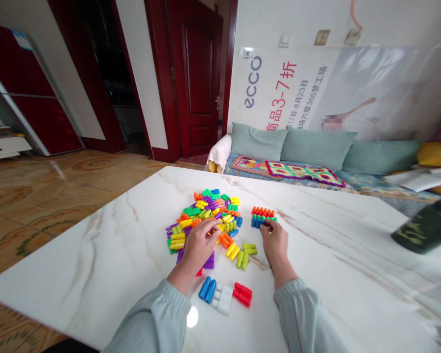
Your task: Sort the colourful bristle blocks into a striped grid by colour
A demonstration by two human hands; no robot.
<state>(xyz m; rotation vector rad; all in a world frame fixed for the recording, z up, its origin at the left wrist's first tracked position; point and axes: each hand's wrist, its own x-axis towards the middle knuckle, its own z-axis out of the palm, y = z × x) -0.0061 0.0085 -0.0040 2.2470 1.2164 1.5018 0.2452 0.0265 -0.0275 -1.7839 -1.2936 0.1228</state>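
A heap of colourful plastic peg-shaped building blocks (206, 206) lies on the marble-patterned table. My left hand (200, 240) is over the near side of the heap, thumb and fingers curled together; whatever they pinch is hidden. To the right stand rows of joined blocks: an orange-red row (263, 212) at the back, green behind blue. My right hand (275, 240) has its fingertips closed at the right end of the blue blocks (257, 221). Nearer me lie a blue block (207, 289), a white block (223, 299) and a red block (242, 294) side by side.
Yellow blocks (232, 251) and lime-green blocks (247, 255) lie between my hands. A dark green camouflage-patterned container (426, 225) is at the table's right. Beyond the table (113, 245) is a sofa with green cushions (316, 147).
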